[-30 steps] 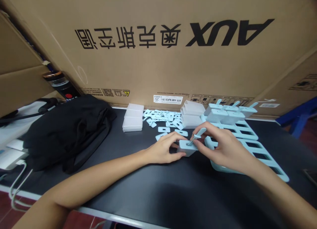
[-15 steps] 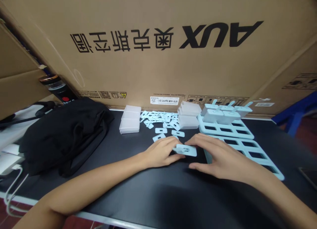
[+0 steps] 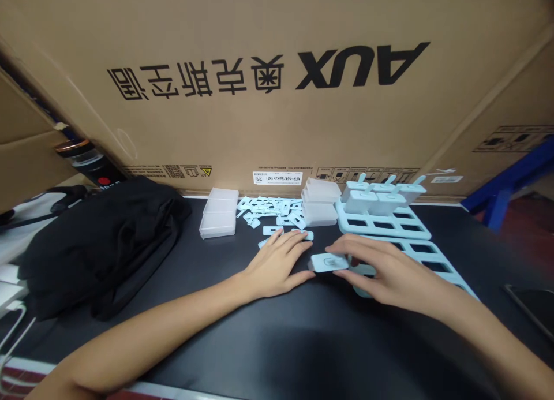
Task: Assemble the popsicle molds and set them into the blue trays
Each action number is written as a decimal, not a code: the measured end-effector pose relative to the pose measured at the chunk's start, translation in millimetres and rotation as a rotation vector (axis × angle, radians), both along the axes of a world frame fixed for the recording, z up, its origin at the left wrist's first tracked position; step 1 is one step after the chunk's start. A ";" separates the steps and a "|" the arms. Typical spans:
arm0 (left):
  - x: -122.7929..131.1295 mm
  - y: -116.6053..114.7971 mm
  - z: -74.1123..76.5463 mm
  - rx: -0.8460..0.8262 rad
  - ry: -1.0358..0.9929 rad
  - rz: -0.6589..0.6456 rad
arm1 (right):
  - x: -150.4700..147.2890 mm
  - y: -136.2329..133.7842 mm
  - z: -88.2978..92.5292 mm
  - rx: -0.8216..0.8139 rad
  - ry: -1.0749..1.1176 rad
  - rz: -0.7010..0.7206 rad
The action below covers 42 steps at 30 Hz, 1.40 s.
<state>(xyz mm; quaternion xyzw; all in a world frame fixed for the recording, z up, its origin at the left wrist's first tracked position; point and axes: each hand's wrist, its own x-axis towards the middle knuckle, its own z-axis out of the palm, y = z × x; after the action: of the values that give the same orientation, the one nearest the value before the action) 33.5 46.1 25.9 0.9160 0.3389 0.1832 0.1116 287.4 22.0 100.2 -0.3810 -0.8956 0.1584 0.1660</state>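
A small pale blue mould cup with its lid on [image 3: 328, 263] lies on the black table. My right hand [image 3: 381, 270] grips it from the right with fingertips around it. Just left of the cup, my left hand [image 3: 279, 262] rests on the table with fingers stretched out, its fingertips near loose flat lids [image 3: 277, 230]. A pale blue rack with rectangular slots [image 3: 426, 255] lies under and beyond my right hand. A second rack [image 3: 385, 224] behind it carries several finished cups with sticks [image 3: 381, 195].
A pile of pale blue lids and sticks [image 3: 270, 209] lies at the back, between clear plastic boxes [image 3: 219, 215] and stacked translucent cups [image 3: 319, 201]. A black bag [image 3: 99, 238] fills the left. A large AUX cardboard box [image 3: 277, 82] walls the back. A dark phone [image 3: 534, 302] lies far right.
A second ago my right hand held a stick in the open cup while my left steadied it. A lid then went on; now my left hand has let go and spread flat.
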 end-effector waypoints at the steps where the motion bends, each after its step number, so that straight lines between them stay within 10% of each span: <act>1: 0.3 -0.1 -0.5 -0.013 0.019 0.032 | 8.3 0.5 1.6 0.011 0.005 -0.014; 15: 3.5 -0.2 -5.2 0.034 0.036 0.274 | 174.6 55.3 20.1 0.217 -0.233 -0.597; 42: 4.0 1.4 -6.1 0.056 0.084 0.251 | 189.7 87.7 11.6 0.140 -0.295 -0.866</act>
<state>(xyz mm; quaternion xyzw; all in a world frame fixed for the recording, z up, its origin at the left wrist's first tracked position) 37.5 47.5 19.9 0.8760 0.4501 0.1665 0.0477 477.1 109.7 111.7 -0.7263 -0.6767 -0.0425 0.1131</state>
